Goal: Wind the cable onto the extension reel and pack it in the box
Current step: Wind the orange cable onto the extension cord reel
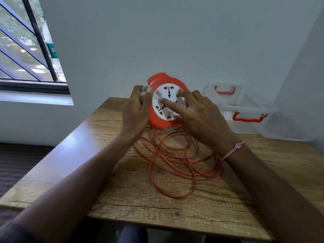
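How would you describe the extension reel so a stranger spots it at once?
Start at the wooden table; held up over its far edge is the extension reel. Unlike the loose orange cable piled below, it is a round orange disc with a white socket face.

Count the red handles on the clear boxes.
2: rear handle on the rear clear box; front handle on the nearer clear box. Others may be hidden.

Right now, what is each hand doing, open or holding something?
Left hand: grips the reel by its rim.
Right hand: open, straight fingers touching the reel's face.
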The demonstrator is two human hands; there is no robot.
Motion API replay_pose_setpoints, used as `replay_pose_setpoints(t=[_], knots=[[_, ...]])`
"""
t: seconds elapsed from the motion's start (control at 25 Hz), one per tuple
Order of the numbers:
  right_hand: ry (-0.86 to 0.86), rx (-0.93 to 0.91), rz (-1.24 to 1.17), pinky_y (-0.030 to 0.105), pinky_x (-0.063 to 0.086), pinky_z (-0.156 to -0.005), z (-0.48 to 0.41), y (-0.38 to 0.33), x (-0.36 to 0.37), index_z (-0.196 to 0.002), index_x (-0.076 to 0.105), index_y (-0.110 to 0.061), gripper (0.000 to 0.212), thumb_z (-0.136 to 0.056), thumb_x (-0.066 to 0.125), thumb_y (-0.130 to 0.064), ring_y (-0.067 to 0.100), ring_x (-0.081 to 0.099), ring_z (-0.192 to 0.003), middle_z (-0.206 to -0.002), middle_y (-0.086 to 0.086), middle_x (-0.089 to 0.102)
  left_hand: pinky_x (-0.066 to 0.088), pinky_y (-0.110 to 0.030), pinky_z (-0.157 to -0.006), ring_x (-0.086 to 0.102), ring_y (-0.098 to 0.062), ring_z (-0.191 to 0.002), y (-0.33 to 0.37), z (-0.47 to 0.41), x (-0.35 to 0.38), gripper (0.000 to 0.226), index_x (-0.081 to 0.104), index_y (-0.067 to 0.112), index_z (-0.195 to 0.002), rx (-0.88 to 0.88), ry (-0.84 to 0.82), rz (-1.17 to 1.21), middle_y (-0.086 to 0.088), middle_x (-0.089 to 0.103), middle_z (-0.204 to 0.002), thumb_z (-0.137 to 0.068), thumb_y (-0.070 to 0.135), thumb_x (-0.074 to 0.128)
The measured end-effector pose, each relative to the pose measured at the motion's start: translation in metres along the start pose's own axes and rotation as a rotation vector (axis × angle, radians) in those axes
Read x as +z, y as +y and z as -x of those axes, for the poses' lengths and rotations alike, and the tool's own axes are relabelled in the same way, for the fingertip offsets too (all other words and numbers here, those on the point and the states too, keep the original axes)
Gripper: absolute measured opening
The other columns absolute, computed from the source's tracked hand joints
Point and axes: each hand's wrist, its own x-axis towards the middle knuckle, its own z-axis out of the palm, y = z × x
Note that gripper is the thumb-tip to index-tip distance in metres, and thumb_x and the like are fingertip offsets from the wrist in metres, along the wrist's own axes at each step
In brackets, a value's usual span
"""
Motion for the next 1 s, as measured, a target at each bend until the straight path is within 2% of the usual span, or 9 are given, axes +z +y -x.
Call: replay_pose_setpoints(t=[0.08,0.28,0.36,0.48,0.56,0.68,0.8,0.88,1.0], knots=[[-0.039,-0.019,0.112,0.043,0.050,-0.074,0.000,-0.003,0.002,-0.159,0.028,-0.037,0.061,-0.105,0.055,-0.035,0.034,0.058,-0.109,-0.132,0.018,0.058,0.066,-0.055,-0.069,0.079,-0.018,-0.082,-0.001,0.000,0.001,0.032,0.055,0.034,-0.111,0.038,-0.018,-0.042,-0.002,0.076,-0.097,-0.103,0.062,0.041],[0.137,0.097,0.021,0.030,0.041,-0.057,-0.003,-0.011,-0.009,-0.140,0.059,-0.029,0.056,-0.091,0.065,-0.055,0.026,0.066,-0.080,-0.088,0.008,0.072,0.063,-0.056,-0.064,0.077,-0.023,-0.075,0.000,0.004,0.005,0.041,0.055,0.028,-0.111,0.083,-0.037,-0.053,-0.005,0.075,-0.089,-0.102,0.065,0.040],[0.187,0.334,-0.132,0.030,0.044,-0.054,-0.008,-0.018,-0.010,-0.123,0.065,-0.022,0.061,-0.084,0.064,-0.068,0.026,0.066,-0.068,-0.075,0.005,0.071,0.060,-0.058,-0.062,0.073,-0.025,-0.072,0.002,0.008,0.009,0.040,0.054,0.026,-0.108,0.120,-0.018,-0.076,-0.007,0.072,-0.083,-0.103,0.063,0.038],[0.136,0.788,-0.604,0.029,0.052,-0.058,-0.019,-0.022,-0.009,-0.101,0.060,-0.022,0.059,-0.077,0.069,-0.075,0.014,0.066,-0.073,-0.084,-0.007,0.067,0.062,-0.057,-0.063,0.074,-0.023,-0.074,0.004,0.010,0.013,0.040,0.053,0.026,-0.109,0.124,-0.012,-0.071,-0.005,0.072,-0.085,-0.103,0.062,0.037],[0.135,0.860,-0.735,0.022,0.050,-0.058,-0.020,-0.020,-0.010,-0.095,0.061,-0.022,0.055,-0.078,0.071,-0.073,0.006,0.066,-0.072,-0.084,-0.014,0.064,0.064,-0.053,-0.063,0.075,-0.016,-0.072,0.002,0.009,0.014,0.041,0.054,0.025,-0.111,0.103,-0.021,-0.080,0.000,0.072,-0.084,-0.103,0.061,0.038],[0.225,0.476,-0.404,0.035,0.055,-0.057,-0.010,-0.008,-0.014,-0.108,0.062,-0.020,0.045,-0.089,0.066,-0.062,0.014,0.066,-0.073,-0.094,-0.006,0.068,0.065,-0.053,-0.063,0.076,-0.016,-0.072,-0.002,0.006,0.012,0.038,0.054,0.025,-0.111,0.062,-0.021,-0.071,-0.001,0.073,-0.085,-0.105,0.059,0.039],[0.083,0.107,-0.163,0.033,0.053,-0.054,-0.004,0.004,-0.019,-0.140,0.052,-0.028,0.045,-0.100,0.057,-0.048,0.024,0.068,-0.094,-0.127,0.004,0.062,0.064,-0.058,-0.067,0.077,-0.020,-0.078,-0.001,0.003,0.007,0.032,0.054,0.028,-0.110,0.022,-0.001,-0.012,-0.004,0.074,-0.091,-0.105,0.057,0.040],[0.027,0.038,-0.042,0.029,0.046,-0.052,-0.003,0.005,-0.017,-0.149,0.044,-0.036,0.050,-0.102,0.055,-0.047,0.026,0.067,-0.100,-0.132,0.007,0.061,0.066,-0.056,-0.070,0.079,-0.019,-0.081,0.002,0.002,0.006,0.031,0.053,0.031,-0.113,0.014,-0.002,-0.001,-0.001,0.075,-0.096,-0.105,0.058,0.041],[0.067,0.015,0.065,0.026,0.031,-0.053,-0.004,0.003,-0.014,-0.149,0.048,-0.038,0.053,-0.098,0.063,-0.046,0.026,0.069,-0.090,-0.116,0.010,0.068,0.066,-0.055,-0.070,0.079,-0.018,-0.081,0.004,0.004,0.008,0.034,0.053,0.029,-0.114,0.028,-0.005,-0.015,-0.001,0.075,-0.096,-0.104,0.059,0.040]])
